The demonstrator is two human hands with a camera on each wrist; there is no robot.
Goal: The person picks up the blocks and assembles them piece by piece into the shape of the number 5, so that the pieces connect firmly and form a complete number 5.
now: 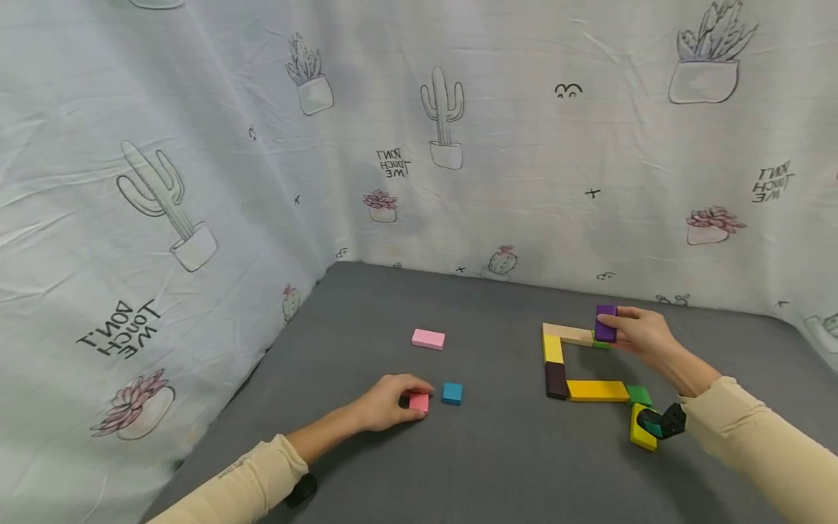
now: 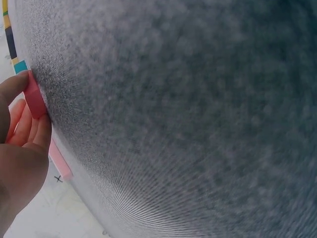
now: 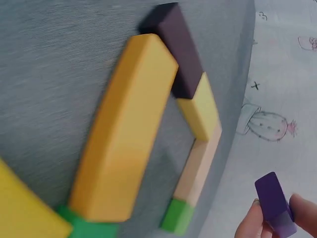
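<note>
A purple block [image 1: 605,324] is pinched between the thumb and fingers of my right hand [image 1: 644,335]. In the head view it overlaps a light green block [image 1: 601,344] at the end of a row; the right wrist view shows it apart from that row. My left hand [image 1: 389,402] grips a coral-pink block [image 1: 419,402] by its sides, low at the grey surface. Just right of that hand lies a small blue block [image 1: 452,393]. Beyond it is a longer light pink block [image 1: 428,339].
The row bends in a U: natural wood [image 1: 568,334], pale yellow [image 1: 553,349], dark brown [image 1: 556,380], orange-yellow [image 1: 597,391] and green blocks [image 1: 639,395]. A bright yellow block [image 1: 641,429] lies under the right wrist camera [image 1: 664,421]. A printed curtain [image 1: 511,145] hangs behind the table.
</note>
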